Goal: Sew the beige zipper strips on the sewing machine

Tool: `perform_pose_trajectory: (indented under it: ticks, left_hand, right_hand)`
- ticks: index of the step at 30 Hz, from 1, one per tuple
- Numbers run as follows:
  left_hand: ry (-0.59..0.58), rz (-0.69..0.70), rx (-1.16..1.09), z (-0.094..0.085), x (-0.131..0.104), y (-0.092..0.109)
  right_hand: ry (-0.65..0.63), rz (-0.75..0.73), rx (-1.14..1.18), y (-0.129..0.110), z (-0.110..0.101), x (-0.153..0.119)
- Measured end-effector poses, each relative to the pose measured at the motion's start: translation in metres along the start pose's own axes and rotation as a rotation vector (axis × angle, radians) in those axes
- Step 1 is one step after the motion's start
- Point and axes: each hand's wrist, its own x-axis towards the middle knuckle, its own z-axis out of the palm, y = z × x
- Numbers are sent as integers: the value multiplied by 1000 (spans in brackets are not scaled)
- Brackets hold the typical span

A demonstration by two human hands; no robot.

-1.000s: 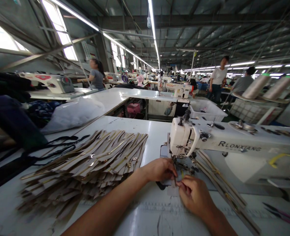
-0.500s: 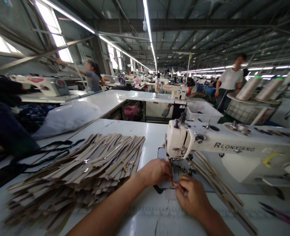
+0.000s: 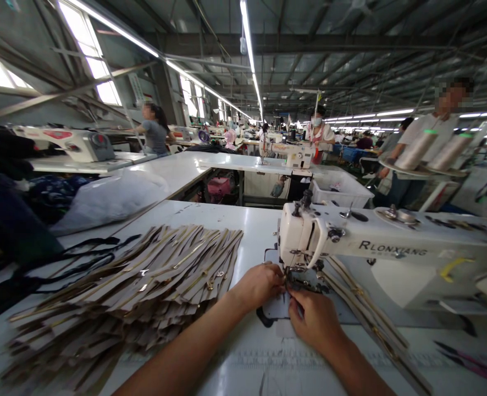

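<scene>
At the needle area of a white sewing machine (image 3: 301, 236), my left hand (image 3: 263, 286) and my right hand (image 3: 315, 316) nearly meet. The fingers of both are closed in a pinch close to the presser foot. Whatever lies between the fingertips is too small and covered to make out. Left of my left hand lies a thick pile of grey-beige zippers (image 3: 144, 291) with gold teeth and shiny pulls. Two more zipper strips (image 3: 381, 330) run from behind the needle area toward the right front, beside my right hand.
A pair of dark-bladed snips (image 3: 470, 360) with purple handles lies at the table's right edge. Ruler markings (image 3: 243, 358) cross the tabletop in front. A white plastic bin (image 3: 342, 190) and thread cones (image 3: 416, 151) stand beyond the machine. Several people work at other tables.
My right hand has moved forward and slightly left, closer to the needle. A person at right has come nearer, another behind the far machine now stands upright, and the person at left has lowered an arm.
</scene>
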Motion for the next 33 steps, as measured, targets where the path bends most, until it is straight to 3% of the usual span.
perform_pose_trajectory:
  ticks: [6, 17, 24, 28, 31, 33]
  left_hand:
    - [19, 23, 44, -2, 1, -5]
    - [49, 87, -43, 2, 1, -8]
    - [8, 39, 29, -5, 4, -3]
    - [-100, -48, 150, -13, 4, 21]
    - [-259, -121, 292, -15, -8, 61]
    - [-357, -99, 315, -16, -19, 87]
  right_hand:
    - [40, -57, -86, 0, 7, -3]
    - [186, -113, 25, -1, 13, -15]
    - [158, -104, 34, -4, 8, -13]
    - [138, -55, 57, -2, 5, -10]
    - [211, 3, 174, 3, 4, -11]
    - [254, 33, 261, 6, 3, -13]
